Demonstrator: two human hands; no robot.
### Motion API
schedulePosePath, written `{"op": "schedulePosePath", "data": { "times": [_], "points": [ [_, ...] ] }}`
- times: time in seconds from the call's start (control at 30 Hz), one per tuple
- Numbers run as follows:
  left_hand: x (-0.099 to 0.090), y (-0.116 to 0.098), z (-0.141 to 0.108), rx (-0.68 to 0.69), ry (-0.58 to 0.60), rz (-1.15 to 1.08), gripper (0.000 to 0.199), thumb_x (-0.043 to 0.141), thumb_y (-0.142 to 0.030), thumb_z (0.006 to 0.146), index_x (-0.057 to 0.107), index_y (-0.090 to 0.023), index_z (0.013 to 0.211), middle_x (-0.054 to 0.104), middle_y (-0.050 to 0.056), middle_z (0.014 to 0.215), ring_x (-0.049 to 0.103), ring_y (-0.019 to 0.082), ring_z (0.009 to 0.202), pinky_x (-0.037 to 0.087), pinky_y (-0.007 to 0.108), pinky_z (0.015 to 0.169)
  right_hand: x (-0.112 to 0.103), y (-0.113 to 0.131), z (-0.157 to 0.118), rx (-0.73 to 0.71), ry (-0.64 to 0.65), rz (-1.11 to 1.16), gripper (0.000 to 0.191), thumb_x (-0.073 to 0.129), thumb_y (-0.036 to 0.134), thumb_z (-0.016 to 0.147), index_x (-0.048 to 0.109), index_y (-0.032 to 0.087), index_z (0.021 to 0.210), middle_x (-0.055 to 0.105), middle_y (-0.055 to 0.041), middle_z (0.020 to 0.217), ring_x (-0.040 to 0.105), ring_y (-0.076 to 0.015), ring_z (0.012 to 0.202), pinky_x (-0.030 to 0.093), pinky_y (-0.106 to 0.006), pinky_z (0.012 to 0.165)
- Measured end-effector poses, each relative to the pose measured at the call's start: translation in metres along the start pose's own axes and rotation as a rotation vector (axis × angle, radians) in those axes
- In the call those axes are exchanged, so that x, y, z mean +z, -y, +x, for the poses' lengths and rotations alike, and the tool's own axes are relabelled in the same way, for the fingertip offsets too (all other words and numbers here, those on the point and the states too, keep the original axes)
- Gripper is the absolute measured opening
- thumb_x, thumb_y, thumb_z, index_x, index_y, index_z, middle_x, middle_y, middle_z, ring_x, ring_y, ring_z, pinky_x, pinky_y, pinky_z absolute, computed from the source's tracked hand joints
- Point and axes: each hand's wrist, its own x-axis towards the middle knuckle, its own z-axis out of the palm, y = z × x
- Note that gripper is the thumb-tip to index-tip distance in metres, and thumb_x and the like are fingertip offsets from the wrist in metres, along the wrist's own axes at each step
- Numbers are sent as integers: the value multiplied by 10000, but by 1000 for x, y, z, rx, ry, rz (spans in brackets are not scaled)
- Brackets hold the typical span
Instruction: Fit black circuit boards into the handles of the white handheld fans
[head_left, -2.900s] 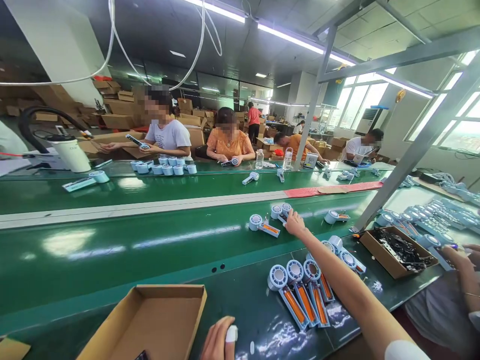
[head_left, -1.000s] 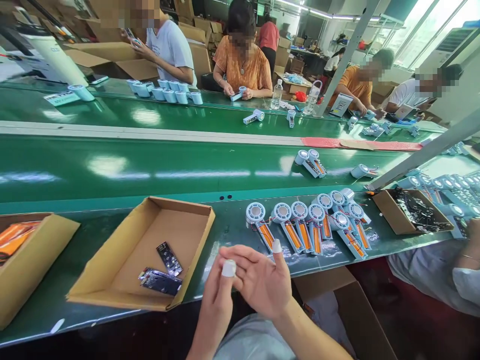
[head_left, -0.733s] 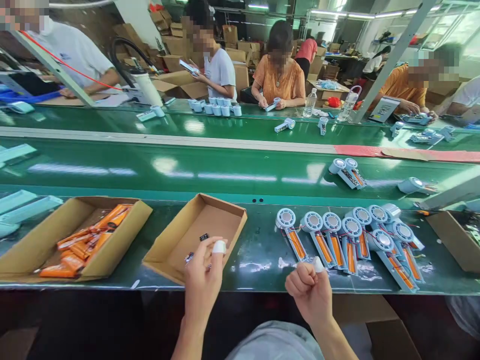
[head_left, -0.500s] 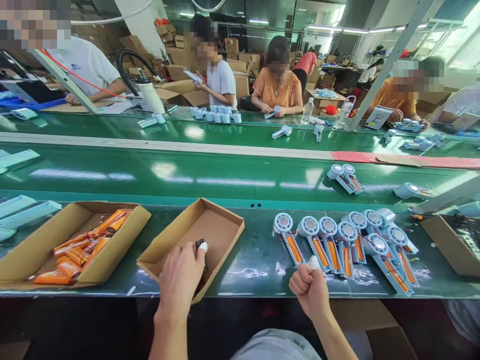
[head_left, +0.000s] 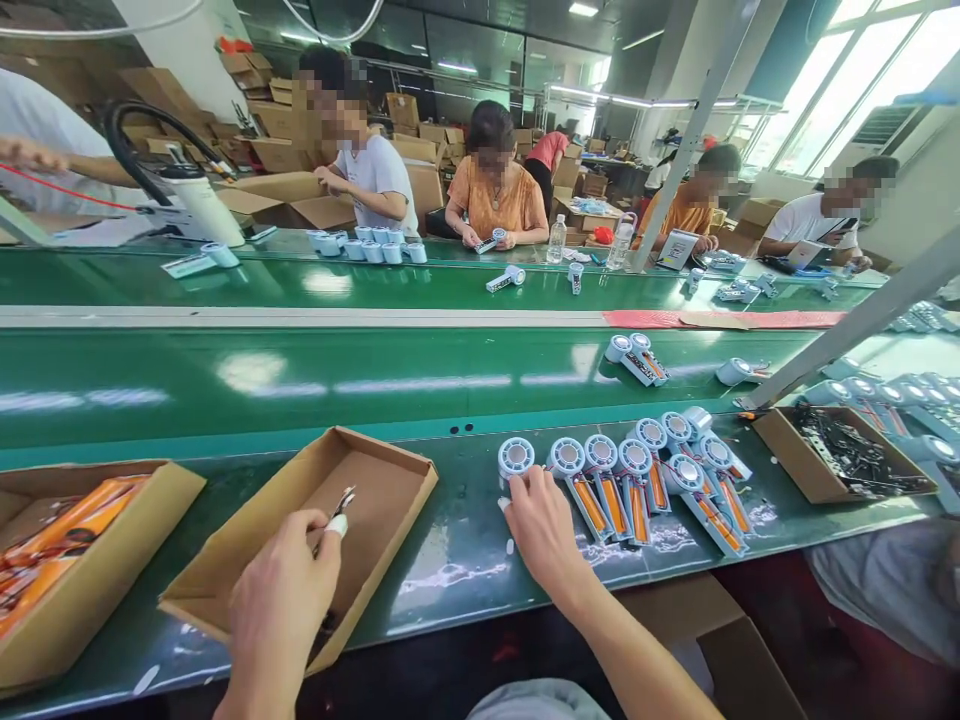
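Note:
My left hand (head_left: pixel 289 585) is closed over the shallow cardboard box (head_left: pixel 390 452). Between its thumb and finger is a small dark part with a pale tip (head_left: pixel 345 500), perhaps a circuit board; most of it is hidden. My right hand (head_left: pixel 546 525) has its fingers curled around the leftmost handheld fan (head_left: pixel 516 457) just below its round head, and covers the handle. To the right of that hand, several half-open fans (head_left: pixel 600 455) lie in a row, with orange battery cells and wires showing in their handles.
Another cardboard box (head_left: pixel 161 510) at the left holds orange battery cells (head_left: pixel 82 525). A box of black parts (head_left: pixel 847 450) stands at the right, near a slanted metal post (head_left: pixel 862 325). Beyond the bench runs a green conveyor (head_left: pixel 420 365); several co-workers sit across it.
The view has turned to the right. My right hand has moved from a loose fist in front of the fans onto the leftmost one. My left hand still pinches a small part over the box.

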Motion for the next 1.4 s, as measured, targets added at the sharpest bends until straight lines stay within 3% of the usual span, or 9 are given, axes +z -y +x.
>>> {"op": "schedulePosePath", "data": {
  "times": [0.13, 0.27, 0.37, 0.57, 0.7, 0.93, 1.03, 1.2, 1.4],
  "points": [
    [3, -32, -31, 42, -132, -166, 209, 569, -461, 797, 578, -267, 873, 770, 106, 966, 716, 338, 891, 489, 401, 757, 5, -5, 3, -44, 5, 43, 250, 552, -50, 829, 615, 190, 802, 597, -93, 886, 555, -231, 780, 470, -327, 669],
    [33, -59, -69, -92, 256, -717, 330, 589, -492, 842, 573, -239, 1054, 777, 75, 922, 731, 271, 956, 537, 375, 871, -11, -16, -4, -67, 18, 322, 217, 569, 17, 874, 669, 201, 931, 661, -62, 994, 596, -200, 870, 495, -301, 757],
    [59, -67, -87, -231, 529, -900, 386, 625, -456, 825, 586, -198, 1109, 764, 60, 862, 729, 250, 864, 556, 380, 846, -22, -15, -12, 7, 70, 613, 213, 555, 38, 883, 686, 198, 934, 699, -44, 916, 609, -196, 842, 491, -310, 764],
    [83, -62, -101, -349, 582, -1088, 271, 598, -414, 828, 641, -203, 991, 615, -19, 746, 566, 162, 702, 477, 288, 699, -18, -7, -25, 3, 110, 616, 263, 515, 53, 885, 702, 217, 971, 716, -52, 909, 613, -214, 856, 479, -346, 795],
    [84, -59, -98, -330, 593, -1000, 329, 598, -481, 825, 639, -210, 1006, 504, -56, 690, 446, 126, 583, 395, 246, 573, -15, -1, -29, -61, 54, 529, 304, 481, 39, 887, 693, 211, 1020, 722, -63, 914, 588, -224, 821, 476, -359, 773],
    [73, -65, -79, -53, 519, -760, 306, 574, -495, 844, 684, -217, 908, 650, 16, 765, 608, 223, 775, 503, 309, 707, -19, 8, -27, -182, 30, 329, 229, 492, 72, 938, 669, 217, 941, 686, -63, 877, 533, -218, 764, 429, -345, 702],
    [71, -68, -75, -11, 513, -733, 298, 608, -504, 804, 670, -214, 782, 676, 22, 766, 608, 220, 755, 509, 312, 711, -22, 10, -27, -244, 27, 248, 212, 490, 71, 944, 650, 208, 921, 662, -57, 877, 525, -215, 775, 426, -349, 730],
    [70, -68, -78, -82, 532, -734, 372, 617, -567, 804, 611, -212, 694, 522, -32, 583, 525, 179, 612, 452, 271, 581, -20, 10, -26, -325, 21, 223, 187, 489, 104, 977, 648, 202, 975, 664, -50, 885, 527, -209, 761, 417, -339, 696],
    [71, -57, -94, -416, 651, -881, 377, 583, -615, 803, 572, -241, 846, 438, -87, 619, 369, 100, 491, 287, 195, 451, -19, 8, -22, -295, 23, 288, 172, 524, 101, 955, 661, 206, 951, 650, -47, 868, 541, -200, 784, 425, -327, 730]
  ]
}}
